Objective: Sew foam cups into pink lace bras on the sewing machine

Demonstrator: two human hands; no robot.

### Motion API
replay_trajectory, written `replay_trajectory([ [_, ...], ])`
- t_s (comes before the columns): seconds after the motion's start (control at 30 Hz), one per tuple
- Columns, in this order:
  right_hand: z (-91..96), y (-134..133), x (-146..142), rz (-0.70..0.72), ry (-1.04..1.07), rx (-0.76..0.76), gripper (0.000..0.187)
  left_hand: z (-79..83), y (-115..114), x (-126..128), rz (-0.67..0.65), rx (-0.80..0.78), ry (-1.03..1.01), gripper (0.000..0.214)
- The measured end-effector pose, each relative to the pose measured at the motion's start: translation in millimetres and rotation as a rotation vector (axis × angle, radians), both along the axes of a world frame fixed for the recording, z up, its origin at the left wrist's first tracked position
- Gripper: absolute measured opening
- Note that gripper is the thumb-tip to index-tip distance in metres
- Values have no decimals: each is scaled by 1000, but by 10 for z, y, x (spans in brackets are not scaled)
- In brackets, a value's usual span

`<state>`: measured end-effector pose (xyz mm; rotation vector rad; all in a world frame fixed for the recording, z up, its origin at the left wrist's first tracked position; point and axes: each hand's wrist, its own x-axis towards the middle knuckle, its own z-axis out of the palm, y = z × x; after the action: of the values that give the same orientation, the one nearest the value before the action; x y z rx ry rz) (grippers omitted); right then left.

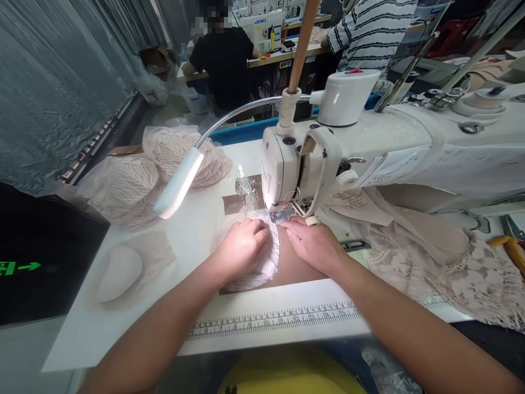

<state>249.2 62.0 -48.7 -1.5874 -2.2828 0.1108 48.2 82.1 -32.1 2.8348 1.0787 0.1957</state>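
A bra-cup-shaped piece covered in pale lace [269, 257] lies under the needle area of a white sewing machine [283, 164]. My left hand [243, 243] rests on top of it with curled fingers gripping the fabric. Close by the presser foot [272, 215], my right hand [314, 243] has its fingers together, their tips near the cup's right edge; what they pinch is hidden. Brown covering [299, 262] shows on the machine bed beneath both hands. A lit lamp [180, 183] on a bendable neck hangs to the left of the needle.
Lace-covered bundles [188, 156] sit at the table's back left. A plain pale cup [120, 273] lies on sheer fabric nearer me. Lace pieces [443, 268] spread to the right. A ruler strip [279, 320] runs along the front edge. Two people [223, 60] work beyond the machine.
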Motion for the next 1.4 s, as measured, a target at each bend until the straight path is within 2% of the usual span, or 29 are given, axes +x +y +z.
replay_trajectory([
  [0.17,3,-10,-2,-34,-52,-2,32,-25,-40,35,-55,-10,-12,39],
  [0.37,20,-30,-20,120,-48,-44,31,-4,-32,35,-63,-6,6,42],
  [0.67,-40,-32,-50,81,-68,31,29,-51,49,-11,-66,14,27,49],
  [0.77,-30,-63,-34,149,8,45,28,21,92,-57,-58,2,-10,43],
  [0.83,-12,-94,-23,247,71,22,28,110,119,-103,52,30,-31,39],
  [0.9,5,-128,-16,343,115,-18,28,208,141,-162,260,74,25,37],
  [0.97,16,-159,-13,407,136,-51,27,283,155,-238,463,67,164,38],
  [1.0,20,-172,-13,427,141,-62,27,304,158,-284,527,33,235,37],
  [1.07,27,-193,-15,451,143,-75,27,309,157,-385,562,-74,291,35],
  [1.13,34,-205,-17,466,135,-84,26,270,140,-484,546,-207,163,32],
  [1.2,40,-211,-18,475,128,-92,26,208,108,-549,566,-381,-174,32],
  [1.3,42,-213,-17,476,126,-98,24,114,49,-535,626,-795,-794,33],
  [1.33,41,-212,-16,477,126,-96,23,91,33,-504,629,-948,-928,36],
  [1.4,35,-210,-14,491,122,-81,22,66,20,-428,609,-1202,-1031,45],
])
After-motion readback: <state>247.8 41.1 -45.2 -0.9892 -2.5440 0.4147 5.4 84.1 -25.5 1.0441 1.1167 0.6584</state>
